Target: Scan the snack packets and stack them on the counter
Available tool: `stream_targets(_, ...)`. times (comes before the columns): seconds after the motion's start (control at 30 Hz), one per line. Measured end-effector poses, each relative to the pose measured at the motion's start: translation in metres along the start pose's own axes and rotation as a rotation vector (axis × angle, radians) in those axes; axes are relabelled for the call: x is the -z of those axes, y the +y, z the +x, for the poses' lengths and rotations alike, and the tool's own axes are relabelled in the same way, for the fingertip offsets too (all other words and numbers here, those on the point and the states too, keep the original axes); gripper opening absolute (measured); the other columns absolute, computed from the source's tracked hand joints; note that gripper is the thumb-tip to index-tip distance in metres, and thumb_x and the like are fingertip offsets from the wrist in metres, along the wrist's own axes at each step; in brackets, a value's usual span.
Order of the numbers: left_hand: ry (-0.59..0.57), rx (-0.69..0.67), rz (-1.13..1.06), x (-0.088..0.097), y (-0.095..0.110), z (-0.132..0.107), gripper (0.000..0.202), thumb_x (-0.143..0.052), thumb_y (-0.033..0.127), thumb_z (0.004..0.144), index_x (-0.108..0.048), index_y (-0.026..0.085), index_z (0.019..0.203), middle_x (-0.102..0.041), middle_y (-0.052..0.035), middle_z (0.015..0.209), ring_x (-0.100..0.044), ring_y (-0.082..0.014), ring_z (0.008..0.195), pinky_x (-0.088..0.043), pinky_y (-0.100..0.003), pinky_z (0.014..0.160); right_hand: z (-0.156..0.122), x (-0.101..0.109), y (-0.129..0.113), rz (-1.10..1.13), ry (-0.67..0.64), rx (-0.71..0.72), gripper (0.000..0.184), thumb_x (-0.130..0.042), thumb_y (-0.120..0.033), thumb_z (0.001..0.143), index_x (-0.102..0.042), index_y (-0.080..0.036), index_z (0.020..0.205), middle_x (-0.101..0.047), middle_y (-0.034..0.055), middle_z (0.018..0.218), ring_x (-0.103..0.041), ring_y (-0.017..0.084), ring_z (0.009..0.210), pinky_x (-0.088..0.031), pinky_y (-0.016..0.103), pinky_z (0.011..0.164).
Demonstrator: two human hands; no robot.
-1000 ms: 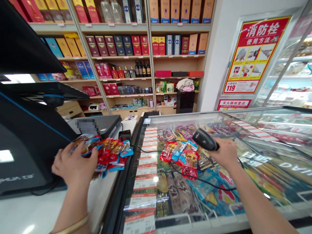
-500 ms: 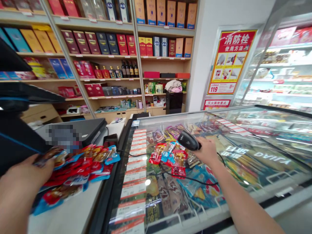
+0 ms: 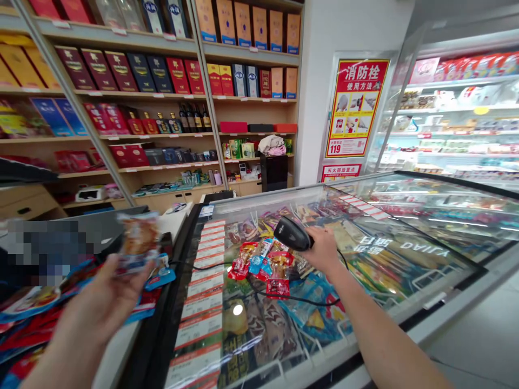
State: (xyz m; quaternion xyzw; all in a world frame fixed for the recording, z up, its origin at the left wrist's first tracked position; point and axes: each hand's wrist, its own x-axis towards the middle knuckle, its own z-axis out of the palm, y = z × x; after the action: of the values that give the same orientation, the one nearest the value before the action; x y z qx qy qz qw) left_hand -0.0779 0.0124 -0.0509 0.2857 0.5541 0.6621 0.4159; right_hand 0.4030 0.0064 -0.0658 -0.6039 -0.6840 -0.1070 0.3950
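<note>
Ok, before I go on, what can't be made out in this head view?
- Snack packet in the left hand: motion-blurred, print unreadable.
- Screen area behind it: pixelated.
- Scanner in the right hand: its window faces away.
- Price labels on the freezer lid: too small, with glare.
- Packet pile: cut off by the left edge.

Wooden shelves (image 3: 251, 100) of boxed bottles, a red fire-hydrant poster (image 3: 356, 108), an open chilled cabinet (image 3: 454, 119) alongside.

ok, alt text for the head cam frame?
A left hand holds up a snack packet while the right hand grips a black barcode scanner above loose packets on a glass freezer lid, with shop shelves behind.
</note>
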Motion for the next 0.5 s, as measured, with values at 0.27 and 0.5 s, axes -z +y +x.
stream_targets(0.27,-0.13,0.37,-0.32,-0.169,-0.008,-0.105,0.021,-0.049,0.003,0.096,-0.068,0.012,0.093,-0.074,-0.0045,0.08,-0.072,-0.0108,0.072,-0.065,-0.022,0.068,-0.001,0.006,-0.011,0.118,-0.075,0.175,0.025,-0.068,-0.035,0.074,-0.072,-0.021,0.094,-0.074,0.0047,0.085,-0.064,0.021,0.08,-0.03,0.035,0.082)
stream_targets(0.5,-0.197,0.329,-0.273,-0.17,-0.024,-0.106,0.023,-0.047,0.006,0.098,-0.069,0.009,0.093,-0.077,-0.0091,0.087,-0.074,-0.014,0.074,-0.066,-0.026,0.067,-0.002,0.005,-0.02,0.224,-0.111,0.262,0.027,-0.075,-0.037,0.069,-0.072,-0.023,0.092,-0.075,0.0036,0.085,-0.065,0.021,0.08,-0.028,0.038,0.084)
